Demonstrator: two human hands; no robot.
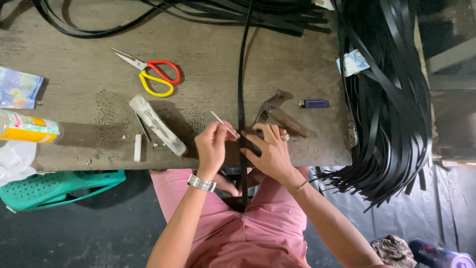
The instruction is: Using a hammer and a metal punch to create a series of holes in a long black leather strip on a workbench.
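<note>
A long black strap (241, 74) runs down the middle of the worn wooden table (89, 99) and over its front edge into my lap. My left hand (212, 147), with a metal watch on the wrist, pinches a thin white stick (223, 124) whose tip rests beside the strap. Flat on the strap at the table's edge lies my right hand (270, 151), wearing a ring and a bracelet, fingers pressing the strap down.
Scissors (151, 74) with red and yellow handles lie at the back left. A whitish bar (157, 125), a hammer (280, 115) and a blue lighter (313, 103) flank my hands. Several black straps (391, 99) hang off the right edge. A bottle (29, 127) lies far left.
</note>
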